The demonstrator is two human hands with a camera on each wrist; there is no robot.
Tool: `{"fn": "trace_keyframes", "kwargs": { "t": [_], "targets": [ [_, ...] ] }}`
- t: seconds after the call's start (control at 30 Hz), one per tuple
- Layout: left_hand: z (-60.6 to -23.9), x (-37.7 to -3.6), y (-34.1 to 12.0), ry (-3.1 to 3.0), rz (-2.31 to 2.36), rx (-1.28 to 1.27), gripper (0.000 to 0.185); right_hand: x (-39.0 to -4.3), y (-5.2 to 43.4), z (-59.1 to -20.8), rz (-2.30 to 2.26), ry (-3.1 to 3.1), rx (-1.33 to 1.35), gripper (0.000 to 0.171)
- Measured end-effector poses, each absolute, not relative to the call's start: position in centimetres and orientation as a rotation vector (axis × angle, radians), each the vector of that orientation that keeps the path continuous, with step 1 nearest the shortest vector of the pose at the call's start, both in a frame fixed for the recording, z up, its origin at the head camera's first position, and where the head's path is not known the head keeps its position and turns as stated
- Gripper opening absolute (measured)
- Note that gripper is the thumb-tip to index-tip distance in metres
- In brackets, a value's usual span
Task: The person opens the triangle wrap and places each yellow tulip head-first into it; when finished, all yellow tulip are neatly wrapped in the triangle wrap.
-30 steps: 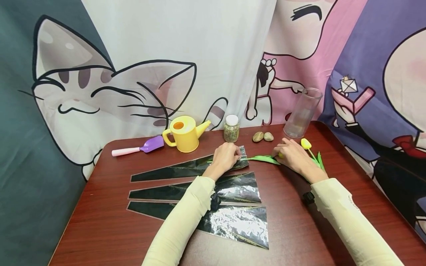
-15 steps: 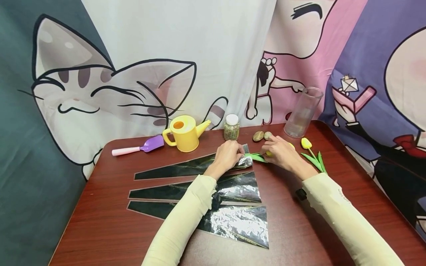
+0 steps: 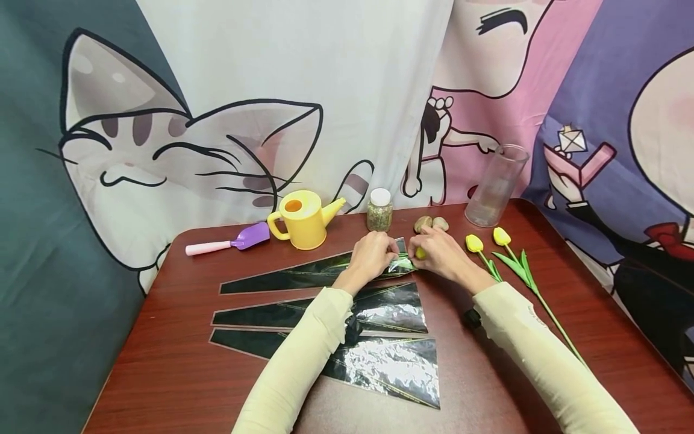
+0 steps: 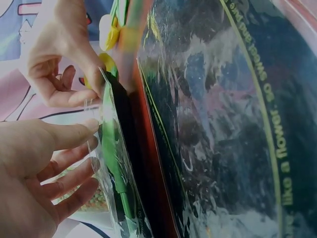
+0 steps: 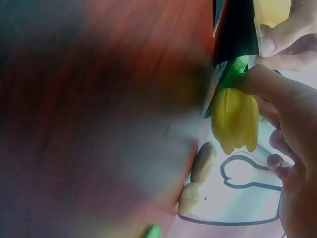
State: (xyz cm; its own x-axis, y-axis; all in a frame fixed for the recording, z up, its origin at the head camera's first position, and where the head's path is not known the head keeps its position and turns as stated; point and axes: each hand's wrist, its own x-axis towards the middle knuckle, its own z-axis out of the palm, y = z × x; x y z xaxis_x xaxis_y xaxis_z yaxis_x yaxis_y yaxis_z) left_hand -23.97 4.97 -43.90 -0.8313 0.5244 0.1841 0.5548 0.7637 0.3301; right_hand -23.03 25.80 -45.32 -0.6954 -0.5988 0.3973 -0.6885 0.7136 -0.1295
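Three black-and-clear flower sleeves lie side by side on the red-brown table. My left hand pinches the wide open end of the farthest sleeve and holds it apart; the left wrist view shows this sleeve's mouth with a green stem inside. My right hand grips a yellow tulip just under its bloom, right at the mouth. The bloom still shows outside the sleeve. Both hands nearly touch.
Two more yellow tulips lie to the right of my hands. Along the back stand a yellow watering can, a purple scoop, a small jar, two stones and a glass vase.
My right hand has moved left with the tulip, and its stem and leaves have slid into the sleeve's mouth. The left hand has lifted the sleeve's edge. Two lying tulips are now uncovered.
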Motion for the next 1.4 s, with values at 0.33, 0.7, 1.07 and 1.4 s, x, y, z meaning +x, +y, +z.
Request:
{"fn": "trace_keyframes", "kwargs": {
  "t": [0.33,0.7,1.07,1.4],
  "targets": [
    [-44.2,-23.5,5.2,-2.892,-0.605,-0.882,0.003,-22.6,26.0,-45.9,0.423,-2.604,0.984,0.024],
    [-44.7,-23.7,5.0,-2.878,-0.600,-0.863,0.004,-22.0,28.4,-43.5,0.766,-2.562,0.856,0.015],
    [-44.2,-23.4,5.0,-2.889,-0.605,-0.861,0.005,-21.2,32.1,-45.0,1.208,-2.738,0.584,0.026],
    [-44.0,-23.4,5.2,-2.876,-0.605,-0.864,0.004,-21.3,32.2,-45.4,1.169,-2.832,0.628,0.026]
  ]
}}
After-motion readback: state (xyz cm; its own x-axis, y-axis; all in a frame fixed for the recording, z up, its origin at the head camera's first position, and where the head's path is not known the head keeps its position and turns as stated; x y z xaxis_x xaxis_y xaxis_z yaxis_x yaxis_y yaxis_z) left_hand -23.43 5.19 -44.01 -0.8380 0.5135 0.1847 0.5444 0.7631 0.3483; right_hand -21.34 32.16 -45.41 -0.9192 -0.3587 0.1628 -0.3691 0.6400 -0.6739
